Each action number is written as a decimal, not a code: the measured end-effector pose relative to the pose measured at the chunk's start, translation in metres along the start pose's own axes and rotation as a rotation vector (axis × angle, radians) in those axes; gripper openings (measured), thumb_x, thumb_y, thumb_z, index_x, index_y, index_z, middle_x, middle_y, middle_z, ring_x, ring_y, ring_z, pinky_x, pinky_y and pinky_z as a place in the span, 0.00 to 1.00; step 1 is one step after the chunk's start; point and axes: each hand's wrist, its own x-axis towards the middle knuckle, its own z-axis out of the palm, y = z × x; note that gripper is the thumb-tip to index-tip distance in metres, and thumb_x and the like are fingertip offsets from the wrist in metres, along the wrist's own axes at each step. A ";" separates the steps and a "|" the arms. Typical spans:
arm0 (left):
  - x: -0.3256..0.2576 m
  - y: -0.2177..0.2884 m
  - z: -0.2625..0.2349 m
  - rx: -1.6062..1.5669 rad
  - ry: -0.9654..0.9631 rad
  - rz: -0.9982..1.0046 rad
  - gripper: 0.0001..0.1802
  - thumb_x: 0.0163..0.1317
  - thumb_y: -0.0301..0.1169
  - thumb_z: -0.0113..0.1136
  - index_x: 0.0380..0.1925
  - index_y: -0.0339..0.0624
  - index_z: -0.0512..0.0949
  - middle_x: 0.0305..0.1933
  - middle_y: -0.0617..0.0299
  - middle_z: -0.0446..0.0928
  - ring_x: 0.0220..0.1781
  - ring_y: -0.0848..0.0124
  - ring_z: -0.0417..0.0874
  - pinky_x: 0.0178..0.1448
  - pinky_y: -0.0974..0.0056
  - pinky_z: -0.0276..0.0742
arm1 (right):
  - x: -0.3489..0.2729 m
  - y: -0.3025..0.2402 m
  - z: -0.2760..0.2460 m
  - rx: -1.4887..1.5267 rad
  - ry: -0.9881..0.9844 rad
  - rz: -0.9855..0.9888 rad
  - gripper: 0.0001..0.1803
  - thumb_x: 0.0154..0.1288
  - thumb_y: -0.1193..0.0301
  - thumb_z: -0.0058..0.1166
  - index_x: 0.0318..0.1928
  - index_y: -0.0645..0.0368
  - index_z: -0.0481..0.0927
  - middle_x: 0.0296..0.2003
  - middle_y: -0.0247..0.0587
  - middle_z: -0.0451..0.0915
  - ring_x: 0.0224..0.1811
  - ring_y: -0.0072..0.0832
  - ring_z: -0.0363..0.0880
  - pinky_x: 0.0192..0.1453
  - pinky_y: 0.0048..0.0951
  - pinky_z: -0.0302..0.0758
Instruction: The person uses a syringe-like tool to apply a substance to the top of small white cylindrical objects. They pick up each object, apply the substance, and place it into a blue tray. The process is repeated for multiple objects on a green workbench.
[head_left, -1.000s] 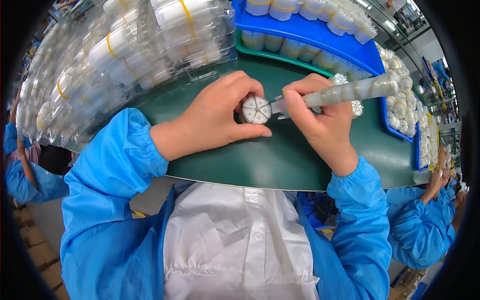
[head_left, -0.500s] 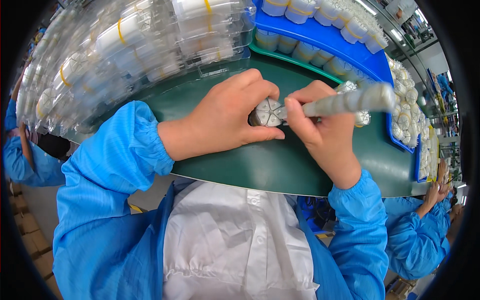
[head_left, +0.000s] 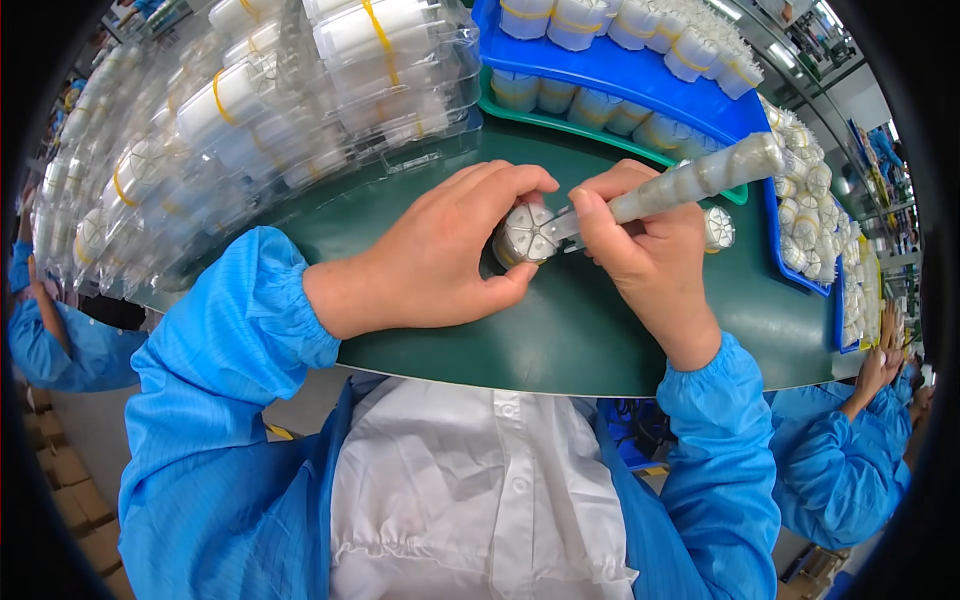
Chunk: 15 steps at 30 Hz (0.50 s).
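Observation:
My left hand (head_left: 425, 250) curls round a short round bundle (head_left: 529, 232) on the green tabletop, thumb and fingers against its side. The bundle's pale top is split into wedge-shaped segments that meet at a middle point. My right hand (head_left: 650, 255) is closed round a slim tool (head_left: 690, 185) with a pale, wrapped handle slanting up to the right. The tool's flat metal tip (head_left: 566, 226) is at the right edge of the bundle's top; whether it presses in, I cannot tell. Just right of my right hand stands a similar bundle (head_left: 718, 229), partly hidden.
Stacked clear plastic trays (head_left: 300, 130) of banded white rolls crowd the left. At the back, a blue tray (head_left: 640, 75) of bundles sits above a green one (head_left: 510, 112). More bundles (head_left: 800, 215) fill blue trays on the right. Other people in blue sleeves (head_left: 840, 470) work at both sides.
My left thumb has drawn back from beyond the bundle to its near side, so more of the bundle shows. The tool's handle has swung slightly upward and looks less blurred. The view has shifted a little.

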 end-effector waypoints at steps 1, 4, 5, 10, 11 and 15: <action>-0.001 -0.002 0.002 0.002 0.002 0.009 0.36 0.49 0.29 0.75 0.60 0.38 0.71 0.49 0.54 0.75 0.48 0.59 0.79 0.51 0.60 0.77 | 0.000 0.000 0.000 -0.019 -0.008 0.023 0.06 0.65 0.73 0.65 0.33 0.64 0.84 0.27 0.32 0.80 0.26 0.16 0.75 0.28 0.23 0.69; 0.001 0.001 0.001 -0.007 0.039 0.015 0.34 0.50 0.31 0.77 0.57 0.39 0.73 0.48 0.54 0.75 0.48 0.59 0.78 0.50 0.60 0.77 | -0.001 0.006 0.005 -0.114 -0.009 -0.142 0.06 0.64 0.74 0.65 0.33 0.64 0.84 0.27 0.33 0.80 0.26 0.16 0.76 0.28 0.23 0.70; 0.001 0.000 0.002 0.026 0.011 -0.005 0.33 0.50 0.31 0.77 0.56 0.39 0.73 0.48 0.54 0.75 0.48 0.59 0.77 0.50 0.60 0.76 | -0.001 0.010 0.006 -0.153 -0.005 -0.239 0.06 0.64 0.74 0.65 0.33 0.64 0.84 0.27 0.33 0.80 0.26 0.16 0.76 0.28 0.23 0.70; 0.001 0.003 0.002 0.026 -0.003 -0.053 0.29 0.52 0.28 0.76 0.54 0.40 0.75 0.48 0.55 0.75 0.47 0.59 0.78 0.49 0.59 0.77 | 0.001 0.009 0.000 -0.024 0.040 -0.128 0.06 0.66 0.74 0.64 0.33 0.64 0.84 0.27 0.33 0.80 0.26 0.17 0.76 0.28 0.23 0.69; 0.001 0.004 0.002 0.000 -0.004 -0.071 0.30 0.52 0.28 0.75 0.55 0.40 0.74 0.49 0.55 0.76 0.47 0.58 0.79 0.50 0.59 0.77 | 0.002 0.008 -0.001 0.033 0.070 -0.082 0.06 0.67 0.74 0.64 0.33 0.64 0.84 0.27 0.34 0.80 0.26 0.17 0.76 0.28 0.23 0.69; 0.000 0.002 0.004 -0.055 0.038 0.001 0.32 0.53 0.26 0.73 0.59 0.39 0.73 0.53 0.53 0.77 0.49 0.58 0.80 0.52 0.59 0.78 | 0.000 0.007 -0.002 0.060 0.030 0.009 0.07 0.68 0.73 0.64 0.34 0.64 0.84 0.27 0.33 0.81 0.27 0.16 0.76 0.29 0.23 0.69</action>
